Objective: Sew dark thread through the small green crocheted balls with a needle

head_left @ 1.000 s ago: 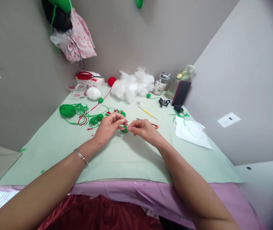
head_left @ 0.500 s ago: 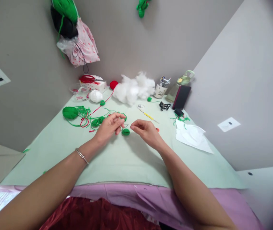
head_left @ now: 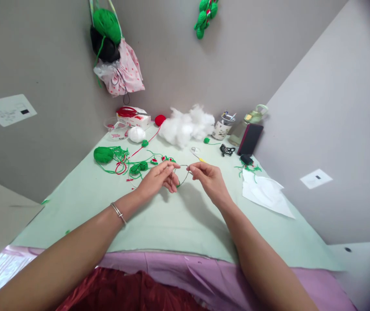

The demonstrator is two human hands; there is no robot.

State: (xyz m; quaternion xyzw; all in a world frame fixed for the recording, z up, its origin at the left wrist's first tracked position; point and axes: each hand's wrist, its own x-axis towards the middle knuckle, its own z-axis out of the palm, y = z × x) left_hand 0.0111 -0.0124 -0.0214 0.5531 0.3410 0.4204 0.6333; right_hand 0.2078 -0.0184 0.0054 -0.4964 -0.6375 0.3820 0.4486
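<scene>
A thin dark thread [head_left: 186, 176] makes a loop between my two hands, just above the table. My right hand [head_left: 209, 178] pinches it between thumb and fingertips. My left hand [head_left: 159, 178] is closed on it near the index fingertip, with the other fingers curled. Only a sliver of something green shows below the left fingers at the lower end of the loop. Beyond the left hand lie small green crocheted pieces [head_left: 135, 169] and red-and-green ones [head_left: 154, 161]. A yellow-handled crochet hook [head_left: 201, 160] is partly hidden behind the right hand.
White stuffing [head_left: 186, 127] is heaped at the back, near a red yarn ball [head_left: 160, 120] and a white ball [head_left: 136, 134]. Green yarn [head_left: 103, 154] lies left. On the right are a phone [head_left: 250, 139], a bottle [head_left: 238, 133], a pen cup [head_left: 221, 128], a black clip [head_left: 227, 150] and white paper [head_left: 264, 190].
The thread is now spread in a visible loop between my hands. The green oval piece that showed between them is now mostly hidden. The view has tilted slightly upward and left.
</scene>
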